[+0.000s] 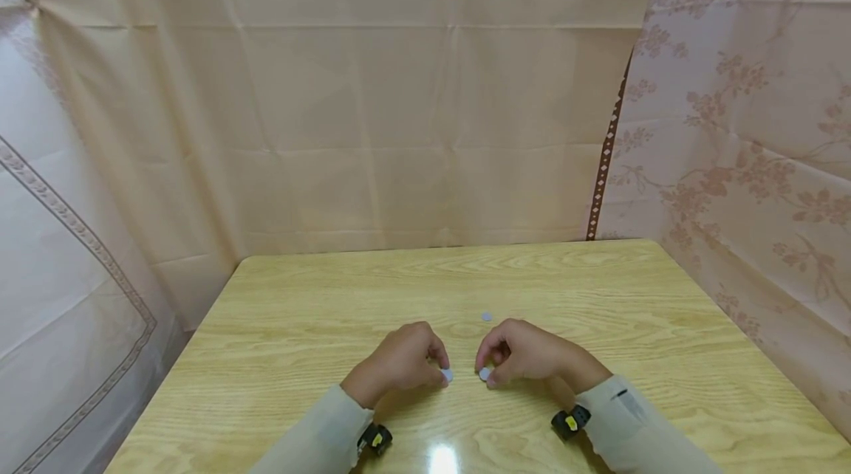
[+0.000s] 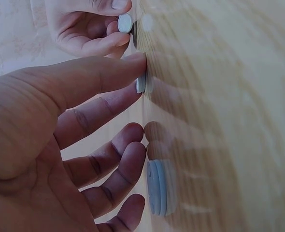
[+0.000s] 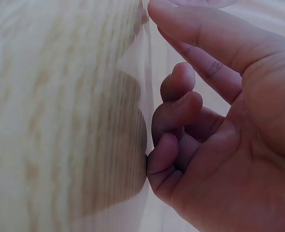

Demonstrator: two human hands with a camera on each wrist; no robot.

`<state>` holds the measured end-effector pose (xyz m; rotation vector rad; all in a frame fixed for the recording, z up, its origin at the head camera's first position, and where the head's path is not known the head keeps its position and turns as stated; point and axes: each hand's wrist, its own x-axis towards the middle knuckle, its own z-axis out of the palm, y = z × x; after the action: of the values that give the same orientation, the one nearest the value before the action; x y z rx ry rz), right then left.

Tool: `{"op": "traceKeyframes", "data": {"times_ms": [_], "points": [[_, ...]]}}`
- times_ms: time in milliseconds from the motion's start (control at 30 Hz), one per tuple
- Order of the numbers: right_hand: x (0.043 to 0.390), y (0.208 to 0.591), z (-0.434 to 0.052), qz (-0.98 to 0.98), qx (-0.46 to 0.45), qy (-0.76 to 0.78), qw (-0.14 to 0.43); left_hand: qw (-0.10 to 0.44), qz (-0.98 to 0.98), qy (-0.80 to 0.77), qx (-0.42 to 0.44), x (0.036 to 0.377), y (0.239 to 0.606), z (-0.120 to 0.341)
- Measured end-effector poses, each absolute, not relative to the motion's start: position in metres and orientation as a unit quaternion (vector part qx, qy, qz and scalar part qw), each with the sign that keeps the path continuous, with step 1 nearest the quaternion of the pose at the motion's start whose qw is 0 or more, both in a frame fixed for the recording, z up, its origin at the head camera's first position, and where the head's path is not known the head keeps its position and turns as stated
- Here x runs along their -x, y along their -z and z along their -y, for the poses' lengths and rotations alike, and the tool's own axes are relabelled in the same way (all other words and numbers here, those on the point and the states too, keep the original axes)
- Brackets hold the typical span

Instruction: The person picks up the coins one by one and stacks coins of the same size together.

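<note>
My left hand (image 1: pixel 439 373) rests on the wooden table (image 1: pixel 299 311) and pinches a small pale disc (image 1: pixel 448 376) between thumb and forefinger. The left wrist view shows that disc (image 2: pixel 141 84) standing on edge against the tabletop in the left hand (image 2: pixel 138 76). A small stack of the same discs (image 2: pixel 157 193) lies by that hand's lower fingers. My right hand (image 1: pixel 489 378) faces it a few centimetres away and pinches another disc (image 1: pixel 484 373), which also shows in the left wrist view (image 2: pixel 125 22). In the right wrist view the right hand (image 3: pixel 164 43) has curled fingers touching the table, with its disc hidden.
One loose disc (image 1: pixel 487 317) lies on the table just beyond the hands. Beige cloth (image 1: pixel 425 127) hangs behind the table, and a flowered cloth (image 1: pixel 744 149) hangs along the right side. A dark wristband with a yellow piece (image 1: pixel 570 422) sits on each wrist.
</note>
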<state>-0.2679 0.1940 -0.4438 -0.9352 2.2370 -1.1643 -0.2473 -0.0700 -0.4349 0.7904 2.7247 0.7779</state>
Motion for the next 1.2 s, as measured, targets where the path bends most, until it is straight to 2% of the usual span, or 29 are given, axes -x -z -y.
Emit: {"op": "traceKeyframes", "data": {"times_ms": [1200], "points": [[0.2668, 0.4459, -0.1952, -0.834, 0.299, 0.407, 0.222, 0.104, -0.921, -0.260, -0.270, 0.2467, 0.4331, 0.0702]]}}
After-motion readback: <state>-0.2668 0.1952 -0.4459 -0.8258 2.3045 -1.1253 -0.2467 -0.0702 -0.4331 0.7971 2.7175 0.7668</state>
